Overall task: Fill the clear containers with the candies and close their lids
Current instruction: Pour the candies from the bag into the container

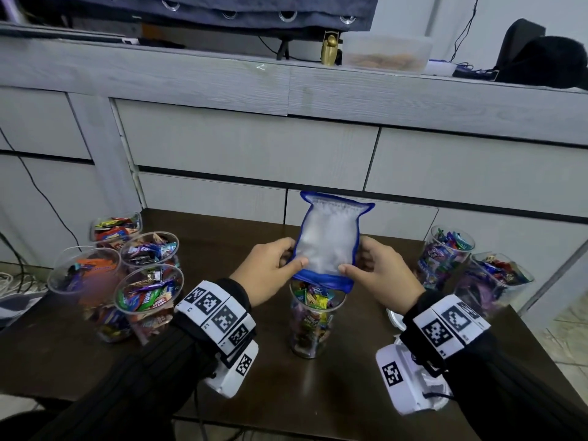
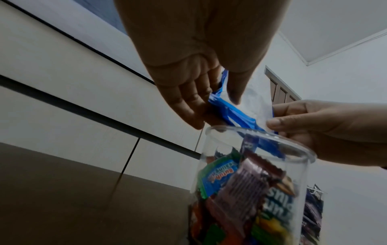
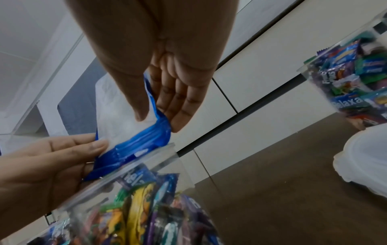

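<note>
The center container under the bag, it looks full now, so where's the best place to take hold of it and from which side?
Grip the center container around its clear wall, about mid-height, coming in level from the right or left side. It stands upright and open, candies reach the rim, and the upturned bag, pinched by the left hand and right hand, covers its mouth, so a top approach looks blocked.

Blue-edged clear bag, dark-brown table

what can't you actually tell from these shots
- Whether the bag is empty: head view, its frosted plastic hides the inside.
- The centre container's base: both wrist views, cut off by the bottom edge.
- How many lids lie at right: right wrist view cuts them off; the right hand and wrist cover them in the head view.
</note>
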`<state>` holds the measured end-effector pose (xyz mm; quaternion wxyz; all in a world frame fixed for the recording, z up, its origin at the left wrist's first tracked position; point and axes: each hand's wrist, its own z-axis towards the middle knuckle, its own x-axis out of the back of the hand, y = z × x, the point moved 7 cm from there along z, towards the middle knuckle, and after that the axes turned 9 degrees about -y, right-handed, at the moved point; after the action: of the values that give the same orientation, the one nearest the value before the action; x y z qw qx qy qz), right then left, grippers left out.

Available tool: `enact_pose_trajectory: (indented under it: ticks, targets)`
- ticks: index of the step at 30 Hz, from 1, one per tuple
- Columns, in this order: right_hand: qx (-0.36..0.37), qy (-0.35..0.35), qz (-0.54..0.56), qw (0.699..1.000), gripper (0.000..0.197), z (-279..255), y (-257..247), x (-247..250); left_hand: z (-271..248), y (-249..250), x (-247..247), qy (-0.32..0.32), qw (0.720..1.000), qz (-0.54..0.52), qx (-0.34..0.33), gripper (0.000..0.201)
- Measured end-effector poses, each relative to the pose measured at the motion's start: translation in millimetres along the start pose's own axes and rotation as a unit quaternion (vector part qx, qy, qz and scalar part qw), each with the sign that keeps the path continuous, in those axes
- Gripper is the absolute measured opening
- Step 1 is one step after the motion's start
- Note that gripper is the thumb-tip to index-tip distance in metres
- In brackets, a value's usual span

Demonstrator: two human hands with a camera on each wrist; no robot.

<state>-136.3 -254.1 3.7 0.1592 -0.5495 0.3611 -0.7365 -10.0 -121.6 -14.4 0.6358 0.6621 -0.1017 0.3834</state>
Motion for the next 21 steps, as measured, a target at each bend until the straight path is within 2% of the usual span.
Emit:
enact_pose_trajectory:
  ticks: [3, 6, 8, 11, 14, 17, 21]
  targets:
    - [-0.013, 0.007, -0.019, 1.0, 0.038, 1.1, 3.0, -2.4, -3.9, 1.1, 9.6, 0.033, 0.999, 0.001, 0.004, 0.02]
    - [0.006, 0.044, -0.022, 0.999, 0.027, 0.0, -4.3, 5.6, -10.6, 6.0, 29.8, 0.088, 0.996, -0.021, 0.011, 0.019]
    - [0.036, 0.06, -0.082, 0.994, 0.021, 0.0, -18.6, 9.0, -17.9, 10.3, 46.7, 0.12, 0.992, -0.045, 0.014, 0.018]
    - [0.111, 0.051, -0.207, 0.971, 0.021, 1.7, -57.3, -5.9, -35.4, 18.2, 73.7, 0.145, 0.988, -0.052, 0.006, 0.007]
    - [0.17, -0.003, -0.274, 0.947, 0.022, 5.4, -97.7, -46.8, -65.5, 16.0, 105.6, 0.181, 0.982, -0.044, 0.011, 0.013]
    - [0.181, -0.088, -0.287, 0.937, 0.022, 12.8, -116.9, -93.9, -95.2, 5.2, 133.2, 0.215, 0.976, -0.037, 0.026, 0.021]
    - [0.141, -0.224, -0.3, 0.916, 0.027, 17.0, -112.0, -170.8, -162.4, -32.3, 164.5, 0.273, 0.959, -0.04, 0.067, 0.004]
